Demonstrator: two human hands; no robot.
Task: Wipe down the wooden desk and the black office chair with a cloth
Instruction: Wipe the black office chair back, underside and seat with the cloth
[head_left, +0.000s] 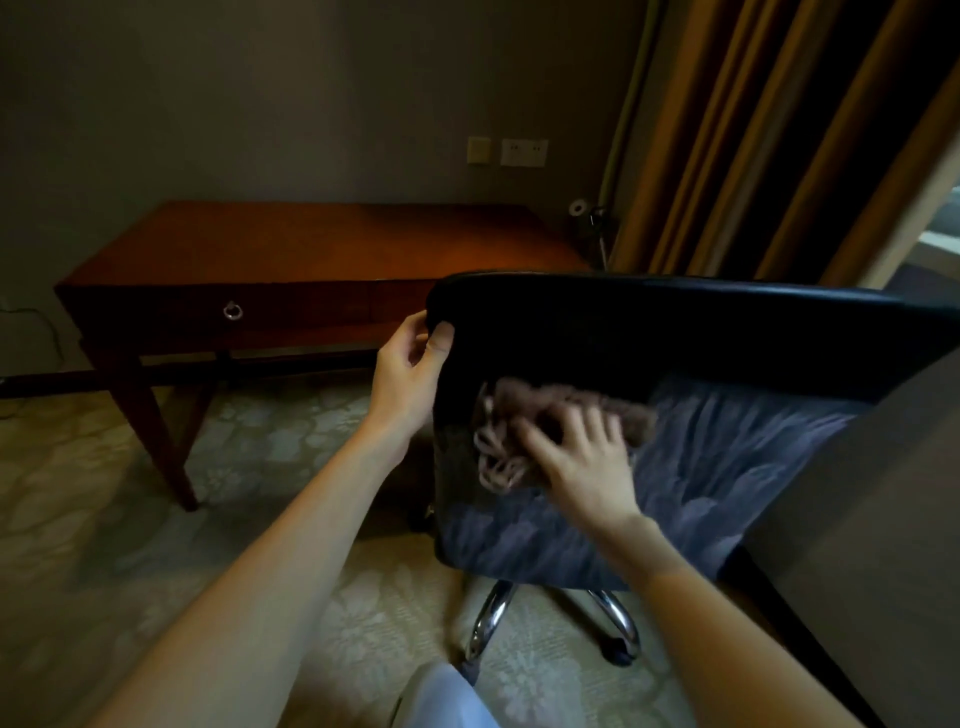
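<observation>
1. The cloth lies bunched against the back of the black office chair, near and right of centre.
2. The right hand presses it flat with spread fingers, likely mid-wipe.
3. The left hand grips the backrest's left edge, probably steadying the swivel.
4. Beyond stands the wooden counter, on patterned carpet, curtains far right.

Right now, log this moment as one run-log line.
left hand: grips chair back corner | right hand: presses cloth flat on chair back | wooden desk: untouched
</observation>
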